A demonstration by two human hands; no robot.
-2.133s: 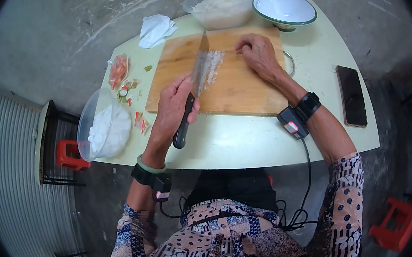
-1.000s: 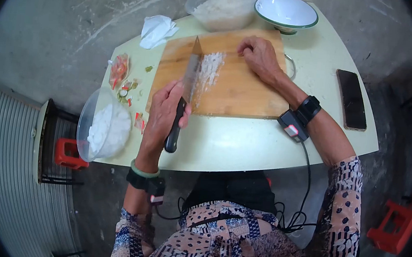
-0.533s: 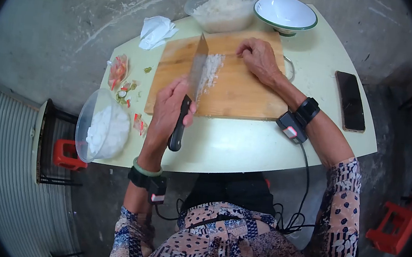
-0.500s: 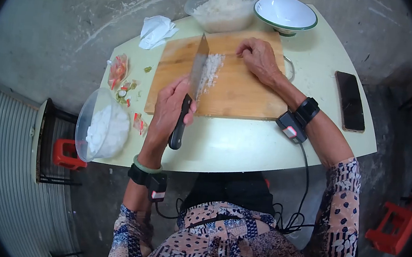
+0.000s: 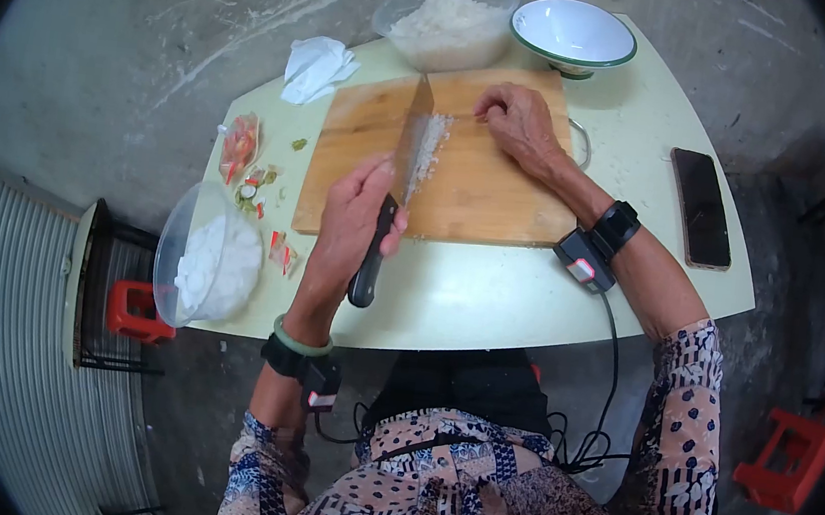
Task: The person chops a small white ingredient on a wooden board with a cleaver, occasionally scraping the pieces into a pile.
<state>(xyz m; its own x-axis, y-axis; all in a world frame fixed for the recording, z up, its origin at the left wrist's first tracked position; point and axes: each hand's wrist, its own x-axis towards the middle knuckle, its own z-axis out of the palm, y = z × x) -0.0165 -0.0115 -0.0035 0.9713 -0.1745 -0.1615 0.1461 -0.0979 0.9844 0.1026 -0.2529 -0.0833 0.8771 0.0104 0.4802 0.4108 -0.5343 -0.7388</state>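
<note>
My left hand (image 5: 353,213) is wrapped round the black handle of a cleaver-like kitchen knife (image 5: 412,142). The blade stands on edge over the wooden cutting board (image 5: 503,207), right along the left side of a narrow strip of finely chopped white food (image 5: 432,146). On the board's far right part rests my right hand (image 5: 522,126), its fingers curled in and no object seen in them. The fingertips are partly hidden from view.
Behind the board stand a clear bowl of white shredded food (image 5: 447,22) and a white enamel bowl (image 5: 574,35). At left are crumpled white plastic (image 5: 317,69), small packets (image 5: 240,144) and a clear tub (image 5: 172,252) with white contents. A phone (image 5: 701,207) lies right.
My left hand and the knife have shifted slightly right, bringing the blade closer over the chopped white strip. My right hand stays in place on the board.
</note>
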